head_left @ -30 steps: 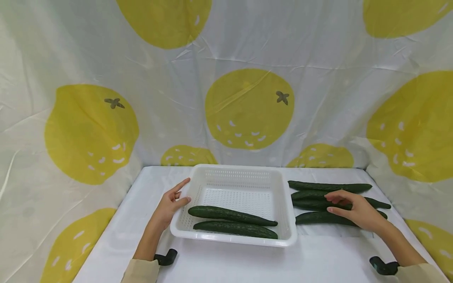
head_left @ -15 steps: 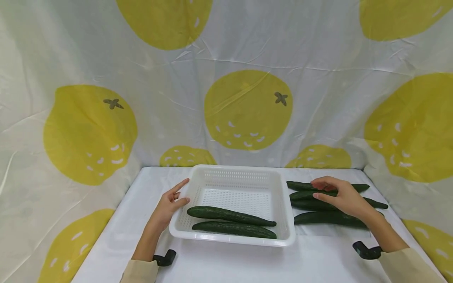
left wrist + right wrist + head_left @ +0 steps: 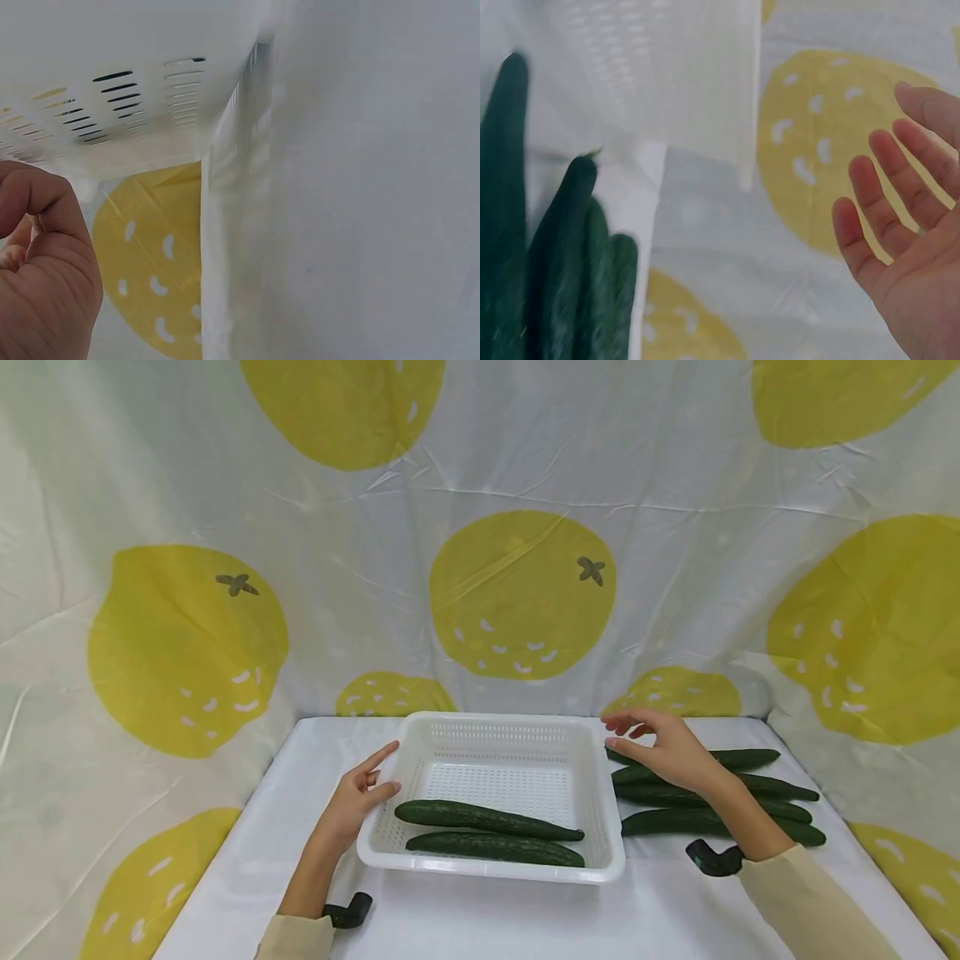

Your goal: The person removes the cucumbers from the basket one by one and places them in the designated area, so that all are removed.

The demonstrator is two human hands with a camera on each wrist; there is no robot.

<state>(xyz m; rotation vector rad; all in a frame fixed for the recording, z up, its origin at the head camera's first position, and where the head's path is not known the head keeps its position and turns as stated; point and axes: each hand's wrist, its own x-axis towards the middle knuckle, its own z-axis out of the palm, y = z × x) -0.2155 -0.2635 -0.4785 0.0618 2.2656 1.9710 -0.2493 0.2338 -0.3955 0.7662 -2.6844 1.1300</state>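
A white perforated plastic basket (image 3: 491, 870) stands on the table with two dark green cucumbers (image 3: 489, 819) lying along its near side. My left hand (image 3: 351, 806) grips its left rim, thumb over the edge. In the left wrist view the fingers (image 3: 45, 199) of that hand are curled under the basket's slotted wall. My right hand (image 3: 667, 753) is beside the far right corner of the basket, fingers spread and holding nothing. Under and behind that hand lie several cucumbers (image 3: 750, 760), partly covered by the hand and forearm. The right wrist view shows the empty palm.
White cloth covers the table (image 3: 480, 918). A lemon-printed curtain (image 3: 525, 468) hangs along the back and both sides. Loose cucumbers take up the table's right side, their left ends close to the basket's right wall. Black bands with camera mounts (image 3: 348, 910) sit on the wrists.
My right hand has moved left and away from me, from over the loose cucumbers to the basket's right rim. The left hand, basket and cucumbers keep their places.
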